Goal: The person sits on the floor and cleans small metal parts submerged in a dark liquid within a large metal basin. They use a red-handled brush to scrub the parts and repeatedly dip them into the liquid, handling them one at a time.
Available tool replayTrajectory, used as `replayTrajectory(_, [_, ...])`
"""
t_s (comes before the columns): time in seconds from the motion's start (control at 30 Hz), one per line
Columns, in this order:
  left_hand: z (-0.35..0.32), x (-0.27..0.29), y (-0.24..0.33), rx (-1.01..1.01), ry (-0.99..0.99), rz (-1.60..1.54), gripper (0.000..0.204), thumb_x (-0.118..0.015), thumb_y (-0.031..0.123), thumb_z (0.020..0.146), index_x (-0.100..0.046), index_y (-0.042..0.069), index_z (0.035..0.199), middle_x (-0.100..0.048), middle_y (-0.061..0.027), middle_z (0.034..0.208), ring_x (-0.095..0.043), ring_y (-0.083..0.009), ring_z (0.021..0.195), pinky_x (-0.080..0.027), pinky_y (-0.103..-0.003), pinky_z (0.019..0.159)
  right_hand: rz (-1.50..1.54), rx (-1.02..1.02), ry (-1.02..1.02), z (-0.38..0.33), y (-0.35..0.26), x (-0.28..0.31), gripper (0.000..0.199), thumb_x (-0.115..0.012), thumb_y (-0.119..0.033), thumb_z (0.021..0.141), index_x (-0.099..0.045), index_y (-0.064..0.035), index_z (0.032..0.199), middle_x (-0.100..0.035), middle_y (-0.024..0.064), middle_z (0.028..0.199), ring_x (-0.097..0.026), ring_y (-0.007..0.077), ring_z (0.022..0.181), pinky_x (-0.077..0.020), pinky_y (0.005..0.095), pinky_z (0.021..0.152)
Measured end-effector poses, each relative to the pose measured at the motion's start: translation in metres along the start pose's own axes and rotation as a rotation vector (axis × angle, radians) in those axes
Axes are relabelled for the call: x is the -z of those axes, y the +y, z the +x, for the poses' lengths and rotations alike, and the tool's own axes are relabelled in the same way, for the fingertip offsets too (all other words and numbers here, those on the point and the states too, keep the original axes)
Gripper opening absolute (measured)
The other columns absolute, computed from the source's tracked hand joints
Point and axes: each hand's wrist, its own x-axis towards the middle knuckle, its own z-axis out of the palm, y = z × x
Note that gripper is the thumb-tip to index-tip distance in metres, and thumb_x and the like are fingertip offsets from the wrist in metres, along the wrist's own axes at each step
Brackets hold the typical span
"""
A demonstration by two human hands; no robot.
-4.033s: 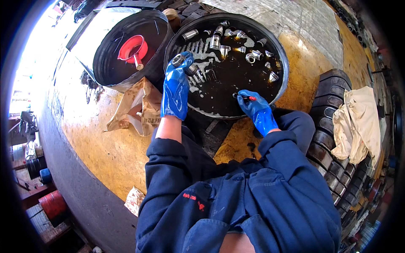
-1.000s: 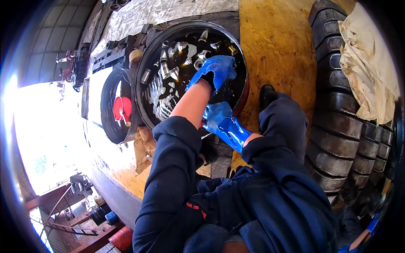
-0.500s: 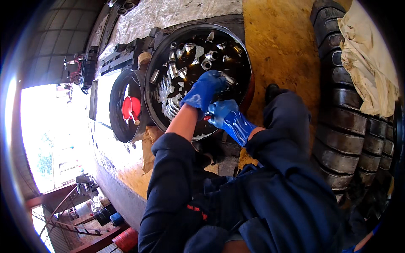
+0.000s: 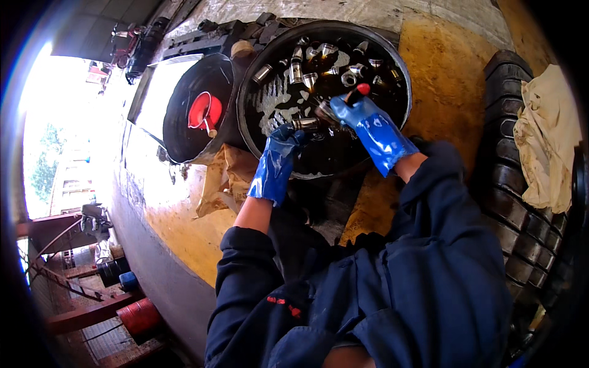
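Both hands wear blue rubber gloves, over a wide round tub (image 4: pixel 242 101) of dark liquid. My left hand (image 4: pixel 283 146) is closed on a shiny metal fitting (image 4: pixel 307 124), hollow and cylindrical, near the tub's near left side. To its right, my right hand (image 4: pixel 354 111) grips a brush (image 4: pixel 362 90) by its dark, red-ended handle. The brush's head, smeared by motion, points toward the fitting; whether they touch I cannot tell. Farther back in the tub lie several similar metal fittings (image 4: pixel 296 72), partly in the liquid. Whitish patches of foam float at the left.
Left of the tub stands a smaller dark basin (image 4: pixel 175 126) with a red pot (image 4: pixel 204 110) in it. Brown paper (image 4: pixel 228 178) lies below that basin. Stacked dark ribbed metal parts (image 4: pixel 506 147), partly under a cream cloth (image 4: pixel 548 132), line the right side.
My left hand has drawn back toward the tub's near left with the fitting. My right hand has risen over the tub with the brush. The whole view has shifted.
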Motion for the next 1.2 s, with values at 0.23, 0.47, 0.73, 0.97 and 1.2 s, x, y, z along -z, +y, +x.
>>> replayTrajectory(0.23, [0.011, -0.004, -0.044, -0.051, 0.060, 0.015, 0.016, -0.068, 0.012, 0.101, -0.075, 0.002, 0.111, -0.074, -0.0020, 0.089, -0.065, -0.0102, 0.077, -0.053, -0.027, 0.070, -0.131, -0.278, -0.077, 0.003, -0.018, -0.016, 0.050, -0.063, -0.055, 0.093, -0.074, -0.0076, 0.103, -0.075, 0.0121, 0.092, -0.071, 0.0273, 0.095, -0.0543, 0.0396, 0.088])
replayTrajectory(0.47, [0.005, 0.006, -0.043, 0.027, 0.189, 0.141, 0.022, -0.073, 0.004, 0.096, -0.071, -0.001, 0.118, -0.075, -0.0033, 0.099, -0.068, -0.0110, 0.090, -0.056, -0.027, 0.080, 0.030, -0.236, -0.053, 0.026, 0.018, 0.001, 0.053, -0.066, -0.053, 0.095, -0.075, -0.0011, 0.103, -0.073, 0.0117, 0.088, -0.069, 0.0220, 0.080, -0.0551, 0.0394, 0.082])
replayTrajectory(0.73, [0.008, 0.001, -0.051, 0.044, 0.096, 0.215, 0.029, -0.077, 0.004, 0.092, -0.071, -0.001, 0.121, -0.076, -0.0071, 0.106, -0.069, -0.0145, 0.095, -0.056, -0.029, 0.085, -0.415, -0.374, -0.136, 0.025, 0.006, -0.013, 0.042, -0.061, -0.051, 0.094, -0.074, -0.0104, 0.095, -0.071, 0.0105, 0.082, -0.068, 0.0226, 0.078, -0.0529, 0.0358, 0.079])
replayTrajectory(0.97, [0.005, -0.010, -0.042, -0.218, -0.119, 1.275, 0.024, -0.070, 0.018, 0.093, -0.074, 0.009, 0.116, -0.077, -0.0153, 0.108, -0.074, -0.0307, 0.100, -0.058, -0.038, 0.088, -0.342, -0.567, -0.200, 0.029, 0.015, -0.009, 0.041, -0.057, -0.048, 0.093, -0.071, -0.0097, 0.091, -0.071, 0.0105, 0.081, -0.070, 0.0227, 0.080, -0.0529, 0.0366, 0.082])
replayTrajectory(1.2, [-0.010, -0.038, -0.007, 0.195, 0.006, 0.918, 0.039, -0.076, 0.035, 0.089, -0.074, 0.009, 0.117, -0.077, -0.0180, 0.104, -0.075, -0.0308, 0.100, -0.058, -0.039, 0.088, -0.045, -0.217, -0.234, 0.031, 0.051, -0.019, 0.038, -0.060, -0.039, 0.096, -0.073, -0.0051, 0.086, -0.067, 0.0045, 0.073, -0.063, 0.0139, 0.069, -0.0505, 0.0331, 0.066])
